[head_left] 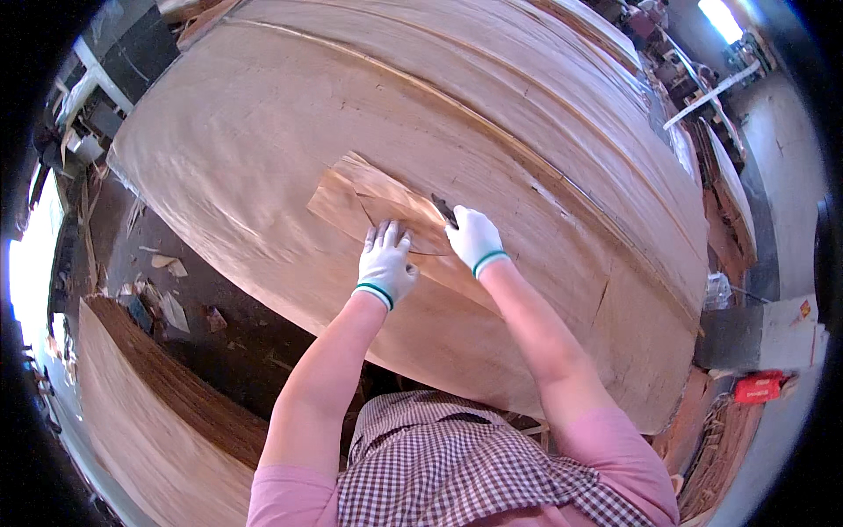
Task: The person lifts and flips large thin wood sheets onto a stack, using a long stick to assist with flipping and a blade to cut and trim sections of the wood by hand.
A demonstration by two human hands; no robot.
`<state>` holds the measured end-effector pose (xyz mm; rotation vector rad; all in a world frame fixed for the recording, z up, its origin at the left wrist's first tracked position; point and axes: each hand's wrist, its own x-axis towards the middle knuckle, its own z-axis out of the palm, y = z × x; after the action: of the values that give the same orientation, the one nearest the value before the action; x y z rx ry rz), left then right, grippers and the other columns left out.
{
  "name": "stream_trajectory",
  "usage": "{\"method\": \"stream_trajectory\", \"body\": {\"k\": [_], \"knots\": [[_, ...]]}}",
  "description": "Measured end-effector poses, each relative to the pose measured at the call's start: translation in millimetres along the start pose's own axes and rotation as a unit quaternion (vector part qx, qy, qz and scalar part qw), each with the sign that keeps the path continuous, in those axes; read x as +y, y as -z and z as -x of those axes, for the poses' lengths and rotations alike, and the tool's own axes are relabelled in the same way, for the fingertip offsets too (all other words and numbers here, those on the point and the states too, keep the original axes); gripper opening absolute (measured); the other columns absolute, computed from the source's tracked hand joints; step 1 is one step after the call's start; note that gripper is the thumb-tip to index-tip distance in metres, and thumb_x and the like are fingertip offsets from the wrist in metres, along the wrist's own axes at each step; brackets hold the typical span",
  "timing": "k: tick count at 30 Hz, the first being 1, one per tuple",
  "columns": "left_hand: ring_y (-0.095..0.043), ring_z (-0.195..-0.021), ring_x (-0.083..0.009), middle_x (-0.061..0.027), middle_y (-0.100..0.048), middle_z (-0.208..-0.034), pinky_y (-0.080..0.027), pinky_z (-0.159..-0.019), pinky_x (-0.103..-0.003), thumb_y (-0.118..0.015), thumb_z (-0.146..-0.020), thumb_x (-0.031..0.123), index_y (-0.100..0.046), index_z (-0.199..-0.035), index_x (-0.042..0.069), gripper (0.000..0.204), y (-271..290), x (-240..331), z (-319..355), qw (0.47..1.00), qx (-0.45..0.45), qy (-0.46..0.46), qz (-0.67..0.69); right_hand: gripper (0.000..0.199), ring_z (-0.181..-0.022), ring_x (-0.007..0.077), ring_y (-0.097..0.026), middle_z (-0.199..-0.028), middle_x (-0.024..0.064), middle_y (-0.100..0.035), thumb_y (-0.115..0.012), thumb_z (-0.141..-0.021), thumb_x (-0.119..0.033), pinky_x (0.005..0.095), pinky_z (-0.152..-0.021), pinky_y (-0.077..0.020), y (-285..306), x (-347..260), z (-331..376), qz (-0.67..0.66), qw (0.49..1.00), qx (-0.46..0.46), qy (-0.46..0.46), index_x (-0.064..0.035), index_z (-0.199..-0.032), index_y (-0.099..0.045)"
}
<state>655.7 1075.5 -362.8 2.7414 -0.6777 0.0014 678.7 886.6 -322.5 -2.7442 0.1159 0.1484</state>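
A checked apron [457,474] over pink sleeves fills the bottom of the view, closest to the camera. Two bare forearms reach up from it to a wide stack of thin wood sheets [263,132] that spreads across most of the picture. On the top sheet lies a smaller, darker patch of wood [369,198], overlapping a split in the surface. The left hand [385,262], in a white glove with a green cuff, rests flat with fingers spread, pressing down the patch's near edge. The right hand [474,237], gloved the same, is closed around a small dark knife [443,211], its tip touching the patch just beside the left fingers. This looks like the trimming step of a patch repair. The next cut would seem to call for steady downward pressure from the left hand and a blade path kept clear of those fingers. Wood scraps [167,303] litter the dark floor to the left.
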Motion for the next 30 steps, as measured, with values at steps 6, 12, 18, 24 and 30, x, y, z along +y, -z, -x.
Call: {"method": "stream_trajectory", "body": {"k": [6, 12, 18, 24, 30], "knots": [[-0.010, -0.142, -0.0379, -0.0187, -0.019, -0.152, -0.003, -0.113, -0.054, -0.040, -0.084, 0.055, -0.023, -0.146, 0.004, 0.082, 16, 4, -17, 0.949, -0.240, -0.006, -0.204, 0.013, -0.071, 0.0313, -0.062, -0.084, 0.0082, -0.060, -0.064, -0.076, -0.010, 0.0410, -0.059, -0.0494, 34, -88, 128, -0.083, 0.982, 0.109, 0.127, -0.0110, -0.088, -0.060], [-0.010, -0.142, -0.0377, -0.0172, -0.020, -0.152, -0.001, -0.112, -0.055, -0.054, -0.078, 0.049, -0.029, -0.145, 0.008, 0.082, 54, 31, 10, 0.966, -0.144, -0.102, -0.188, 0.010, -0.062, 0.0272, -0.057, -0.077, 0.0107, -0.058, -0.061, -0.083, -0.007, 0.0361, -0.055, -0.0467, 42, -73, 202, -0.232, 0.959, 0.159, 0.034, -0.0069, -0.093, -0.059], [-0.051, -0.119, -0.0301, -0.0118, -0.058, -0.120, -0.033, -0.105, -0.050, -0.059, -0.070, 0.011, -0.059, -0.116, 0.009, 0.046, 67, 105, 140, 0.809, -0.131, -0.525, 0.230, 0.012, -0.055, 0.0089, -0.050, -0.066, 0.0011, -0.055, -0.058, -0.088, -0.016, 0.0236, -0.049, -0.0389, 41, 63, 344, -0.617, 0.756, -0.016, -0.217, -0.0047, -0.087, -0.057], [-0.062, -0.085, -0.0267, -0.0112, -0.064, -0.086, -0.043, -0.099, -0.045, -0.061, -0.079, 0.011, -0.061, -0.112, 0.006, 0.033, 43, 170, 225, 0.768, -0.249, -0.483, 0.340, 0.024, -0.076, 0.0303, -0.065, -0.072, 0.0130, -0.063, -0.063, -0.079, -0.025, 0.0398, -0.067, -0.0511, -51, 220, 603, -0.036, 0.918, 0.011, -0.394, -0.0102, -0.097, -0.067], [-0.058, -0.057, -0.0297, -0.0131, -0.057, -0.061, -0.047, -0.053, -0.038, -0.059, -0.079, 0.008, -0.065, -0.107, 0.011, 0.028, 46, 200, 224, 0.829, -0.257, -0.403, 0.289, 0.028, -0.092, 0.0351, -0.061, -0.101, 0.0211, -0.063, -0.056, -0.084, -0.015, 0.0410, -0.080, -0.0480, 34, 241, 623, -0.059, 0.815, 0.269, -0.511, -0.0020, -0.108, -0.062]]}}
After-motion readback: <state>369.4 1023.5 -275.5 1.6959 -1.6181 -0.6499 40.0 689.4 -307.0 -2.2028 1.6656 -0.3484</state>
